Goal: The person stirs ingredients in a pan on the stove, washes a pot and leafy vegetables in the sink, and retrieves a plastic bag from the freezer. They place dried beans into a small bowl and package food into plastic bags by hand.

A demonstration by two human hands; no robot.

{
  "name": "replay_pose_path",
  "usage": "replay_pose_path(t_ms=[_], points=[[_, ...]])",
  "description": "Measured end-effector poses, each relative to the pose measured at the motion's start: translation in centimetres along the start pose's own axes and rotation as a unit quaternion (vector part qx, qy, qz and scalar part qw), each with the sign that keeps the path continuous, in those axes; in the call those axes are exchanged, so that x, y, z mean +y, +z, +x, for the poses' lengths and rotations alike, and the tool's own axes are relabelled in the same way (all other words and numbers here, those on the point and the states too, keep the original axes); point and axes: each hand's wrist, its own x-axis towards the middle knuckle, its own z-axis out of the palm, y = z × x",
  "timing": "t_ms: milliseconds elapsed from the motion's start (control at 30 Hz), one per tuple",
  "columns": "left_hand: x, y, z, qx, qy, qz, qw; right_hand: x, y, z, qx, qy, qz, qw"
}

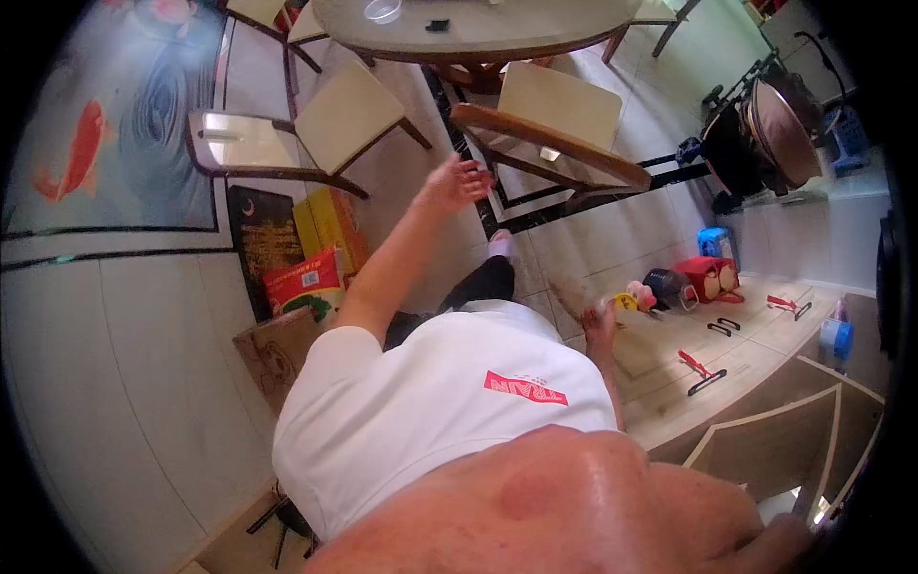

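My left hand (457,184) is stretched forward near the back of a wooden chair (555,143), its fingers apart and nothing in it. At my right side hangs my right hand (601,327), slightly blurred, with fingers apart and no object visible in it. Beyond it, a yellow round item (624,301) and a pink item (642,295) are by the cabinet. My white shirt (440,383) has a red print, and one foot (500,241) shows on the tiled floor.
Ahead stands a round table (478,33) with a clear bowl (382,11). Another chair (349,120), a yellow box (330,230) and a red bag (306,282) are at left. At right are a red bag (709,277), a stroller (765,134) and cabinets with black handles (708,383).
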Motion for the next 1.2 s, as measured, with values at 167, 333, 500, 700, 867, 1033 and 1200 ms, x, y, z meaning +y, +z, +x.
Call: replay_pose_path(t_ms=[167,333,500,700,867,1033,1200], points=[[5.9,2.4,3.2,0.091,-0.013,-0.131,0.987,-5.9,10.4,-1.4,-0.077,-0.107,0.094,0.987],[7.5,3.9,7.5,0.039,-0.062,0.009,0.997,-12.7,18.5,2.7,-0.099,-0.026,0.158,0.982],[8.9,3.4,8.8,0.071,-0.094,0.053,0.992,-15.3,23.0,7.5,-0.21,-0.015,0.185,0.96],[7.7,1.6,11.6,-0.029,-0.106,0.004,0.994,-19.7,22.7,13.1,-0.199,0.049,0.067,0.976],[5.5,5.4,11.2,0.019,-0.16,0.047,0.986,-25.2,22.4,13.2,-0.251,0.066,-0.01,0.966],[8.1,6.0,12.4,0.099,-0.082,0.328,0.936,-26.7,20.3,18.8,-0.228,0.128,-0.086,0.961],[21.6,7.2,15.6,0.24,0.299,0.295,0.875,-27.5,22.0,15.4,-0.196,0.057,-0.172,0.964]])
